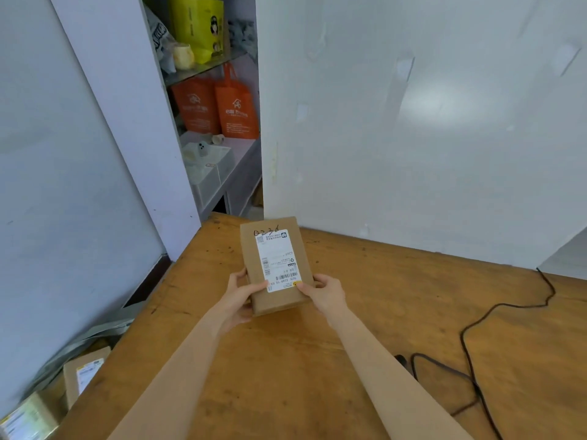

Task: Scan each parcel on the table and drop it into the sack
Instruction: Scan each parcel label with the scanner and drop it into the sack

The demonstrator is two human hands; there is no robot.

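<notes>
Fingers of both hands, left hand point(239, 292) and right hand point(324, 292), clasp the near corners of one brown parcel point(275, 265), arms outstretched, above the tabletop point(397, 306) toward its far edge, label up.

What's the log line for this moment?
parcel: label up, above table | left hand: gripping | right hand: gripping | sack: unclear

I see a wooden table point(365, 328) under pale grey-white walls point(413, 122), with a soft patch of light at two o'clock. At eleven o'clock, open shelves point(222, 160) hold orange bags point(235, 106) and a yellow package point(197, 23).
</notes>
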